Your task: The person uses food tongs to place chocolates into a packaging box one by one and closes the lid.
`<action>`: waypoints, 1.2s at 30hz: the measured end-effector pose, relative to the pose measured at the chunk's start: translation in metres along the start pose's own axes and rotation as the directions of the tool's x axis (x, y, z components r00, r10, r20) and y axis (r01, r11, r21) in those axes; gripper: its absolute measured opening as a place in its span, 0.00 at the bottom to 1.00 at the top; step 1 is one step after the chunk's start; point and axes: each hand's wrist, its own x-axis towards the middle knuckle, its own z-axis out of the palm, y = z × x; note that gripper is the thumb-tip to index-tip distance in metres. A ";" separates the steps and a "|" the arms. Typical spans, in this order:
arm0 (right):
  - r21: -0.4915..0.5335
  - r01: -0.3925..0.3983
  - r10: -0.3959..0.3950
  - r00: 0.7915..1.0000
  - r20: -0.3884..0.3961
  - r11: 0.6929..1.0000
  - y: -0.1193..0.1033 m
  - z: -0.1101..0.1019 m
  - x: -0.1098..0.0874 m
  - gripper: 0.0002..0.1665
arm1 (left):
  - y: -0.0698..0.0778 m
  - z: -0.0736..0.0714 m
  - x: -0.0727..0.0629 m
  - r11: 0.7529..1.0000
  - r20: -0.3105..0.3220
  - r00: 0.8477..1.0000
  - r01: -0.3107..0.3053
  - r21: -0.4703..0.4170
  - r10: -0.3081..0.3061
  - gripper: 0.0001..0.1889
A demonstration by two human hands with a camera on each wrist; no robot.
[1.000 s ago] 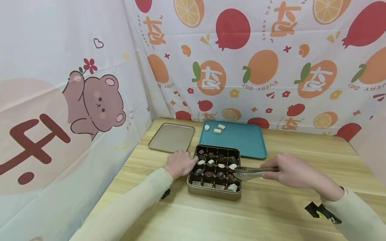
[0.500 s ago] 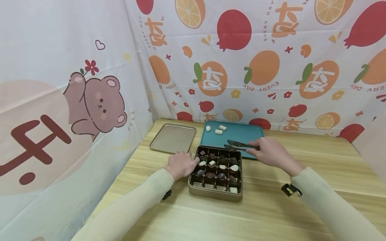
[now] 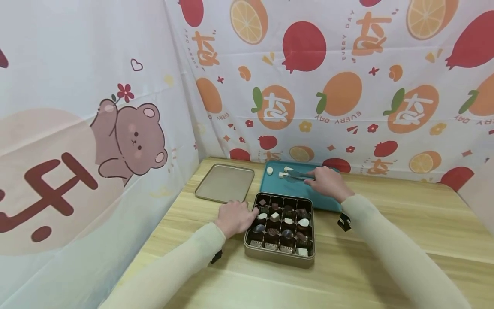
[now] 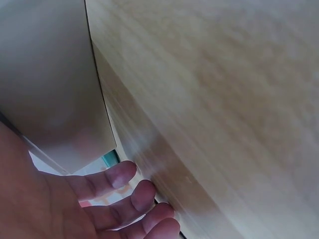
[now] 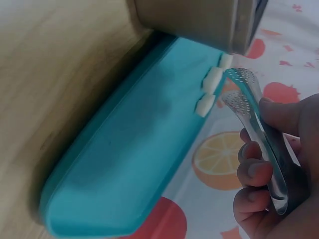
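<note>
My right hand (image 3: 328, 182) grips metal serving tongs (image 5: 271, 154) with perforated tips, out over the blue tray (image 3: 275, 185). The tong tips are right at a white block (image 3: 283, 174). A second white block (image 3: 289, 169) and a white round piece (image 3: 269, 171) lie close by on the tray. My left hand (image 3: 233, 219) rests against the left side of the metal box (image 3: 279, 258), one digit over its rim. In the left wrist view its fingers (image 4: 119, 175) are loosely bent beside the wall; the thumb is hidden. Divided compartments in the box hold dark chocolates (image 3: 272, 232) and white pieces.
A beige flat tray (image 3: 225, 183) lies left of the blue tray, behind my left hand. All stand on a wooden table (image 3: 370, 240). Printed cloths (image 3: 347, 51) rise behind and at the left. The box stands directly in front of the blue tray.
My right hand has carried the tongs from the box's right side back over the blue tray to the white blocks. The white piece in the front right compartment stays there. My left hand keeps its place.
</note>
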 end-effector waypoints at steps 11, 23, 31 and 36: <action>-0.011 -0.061 0.061 0.997 0.052 0.998 0.002 0.012 0.015 0.28 | 0.007 0.005 -0.001 1.000 -0.005 1.000 -0.014 -0.007 0.013 0.37; -0.002 -0.052 0.052 0.997 0.058 0.999 -0.001 0.017 0.019 0.24 | 0.006 0.005 -0.004 1.000 -0.009 1.000 -0.008 -0.008 0.008 0.37; 0.033 -0.029 0.028 0.999 0.041 0.999 -0.003 0.008 0.011 0.23 | 0.004 0.004 -0.002 1.000 -0.023 1.000 0.000 0.006 0.000 0.37; 0.037 0.012 -0.012 1.000 0.000 0.999 -0.009 -0.009 -0.003 0.23 | 0.001 0.002 0.000 1.000 -0.030 1.000 -0.001 0.006 0.002 0.37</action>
